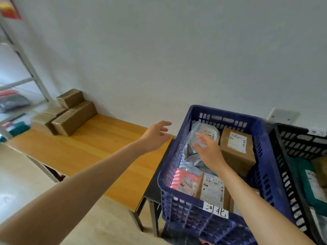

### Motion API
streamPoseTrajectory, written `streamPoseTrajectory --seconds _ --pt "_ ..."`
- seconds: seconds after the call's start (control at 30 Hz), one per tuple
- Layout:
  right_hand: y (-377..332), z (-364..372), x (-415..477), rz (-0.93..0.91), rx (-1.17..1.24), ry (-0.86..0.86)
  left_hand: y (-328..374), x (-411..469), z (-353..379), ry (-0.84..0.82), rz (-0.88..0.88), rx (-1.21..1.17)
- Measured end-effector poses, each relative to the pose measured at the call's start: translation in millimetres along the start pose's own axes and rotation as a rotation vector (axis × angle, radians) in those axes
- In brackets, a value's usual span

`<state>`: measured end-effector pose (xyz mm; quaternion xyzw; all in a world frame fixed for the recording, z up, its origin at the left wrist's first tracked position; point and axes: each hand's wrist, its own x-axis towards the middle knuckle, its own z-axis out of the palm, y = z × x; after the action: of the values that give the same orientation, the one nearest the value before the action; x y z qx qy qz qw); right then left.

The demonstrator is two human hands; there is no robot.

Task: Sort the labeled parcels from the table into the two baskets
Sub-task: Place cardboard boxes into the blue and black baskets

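Grey mailer (pixel 190 154): likely soft, light, slick; under right hand (pixel 210 152); pinch an edge.
Left hand (pixel 155 137): fingers (pixel 164 123) spread, empty; right likewise.

A wooden table (pixel 88 138) carries cardboard boxes (pixel 74 117) stacked at its far corner

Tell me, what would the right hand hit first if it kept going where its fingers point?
Probably the grey mailer bag in the blue basket, just ahead of the right hand; depth is unclear.
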<state>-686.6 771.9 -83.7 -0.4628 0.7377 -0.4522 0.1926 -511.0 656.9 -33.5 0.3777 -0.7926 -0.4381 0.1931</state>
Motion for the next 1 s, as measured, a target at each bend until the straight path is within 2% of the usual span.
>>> streamPoseTrajectory --seconds 0.33,0.7,1.0 --pt "-108 149 42 -0.142 -0.022 -0.135 -98 -28 -153 0.195 -0.06 0.027" --pt "-214 357 82 -0.08 -0.005 -0.18 -235 -49 -337 0.269 -0.145 0.024" --pt "-247 480 112 -0.068 0.031 -0.229 -336 -46 -432 0.323 -0.264 -0.026"
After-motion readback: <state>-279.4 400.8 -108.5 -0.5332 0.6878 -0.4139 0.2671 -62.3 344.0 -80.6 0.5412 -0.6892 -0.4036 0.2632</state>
